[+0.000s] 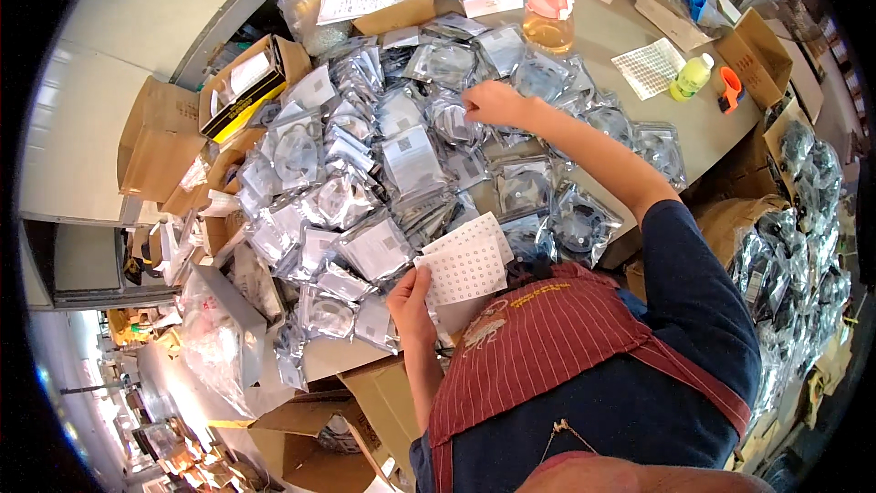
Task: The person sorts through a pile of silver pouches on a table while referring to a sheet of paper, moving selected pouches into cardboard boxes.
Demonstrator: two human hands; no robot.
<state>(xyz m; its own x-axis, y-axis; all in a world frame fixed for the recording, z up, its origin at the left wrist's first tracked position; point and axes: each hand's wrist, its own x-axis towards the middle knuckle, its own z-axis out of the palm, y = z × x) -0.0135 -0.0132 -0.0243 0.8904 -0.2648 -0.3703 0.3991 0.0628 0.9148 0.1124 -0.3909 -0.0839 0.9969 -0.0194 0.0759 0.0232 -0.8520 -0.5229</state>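
White rectangular paper sheet with rows of small printed marks (461, 265), held by its left edge in the left hand (411, 303), just above the near side of the heap and in front of the red pinstriped apron (538, 324). Narrow grip there, thumb on the face of the sheet; a 2nd paper layer visible behind the upper right edge. Right hand (495, 104) farther out, over the far part of the heap, fingers curled close together directly at a flat silver-and-clear plastic bag (453, 123). Cannot tell whether anything is pinched between those fingertips.

Around both hands, a wide, overlapping heap of similar bags (411, 164) on the grey table (598, 32), many with white paper inserts, some with dark round contents. Beyond the right hand, a clear bottle of amber liquid with a pink lid (549, 23). Farther right, a white gridded sheet (649, 68), just beside a small yellow-green bottle (692, 78), then an orange ring-shaped tool (730, 89). Left of the heap, a black-and-yellow open box (242, 91) near a tall brown cardboard carton (160, 141).
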